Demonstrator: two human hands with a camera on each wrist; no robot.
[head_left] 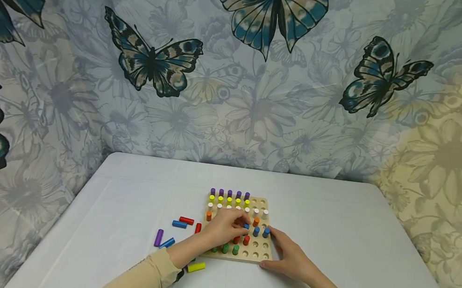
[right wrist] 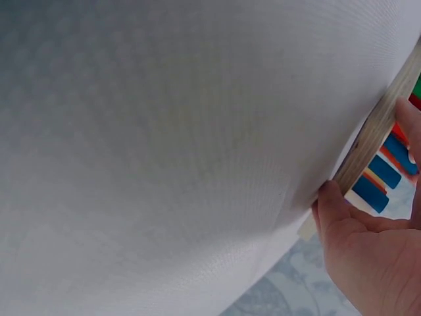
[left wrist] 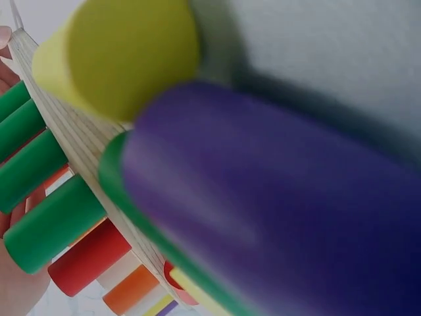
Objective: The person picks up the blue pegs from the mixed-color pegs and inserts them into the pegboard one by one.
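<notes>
A wooden pegboard (head_left: 249,260) carries rows of coloured pegs: purple at the back, then yellow, white, orange, blue, red and green. My left hand (head_left: 224,228) reaches over it and pinches a blue peg (head_left: 246,226) at the blue row; whether it is fully in its hole cannot be told. Two blue pegs stand to the right of that one. My right hand (head_left: 292,258) grips the board's near right corner, thumb on the front edge and fingers along the right side. The right wrist view shows this hand (right wrist: 368,257) against the board's edge (right wrist: 371,138).
Loose pegs lie left of the board: red (head_left: 186,220), blue (head_left: 179,224), purple (head_left: 158,238) and another blue (head_left: 167,243). A yellow peg (head_left: 196,267) lies near the left sleeve. Large yellow (left wrist: 131,59) and purple (left wrist: 263,197) pegs partly block the left wrist view.
</notes>
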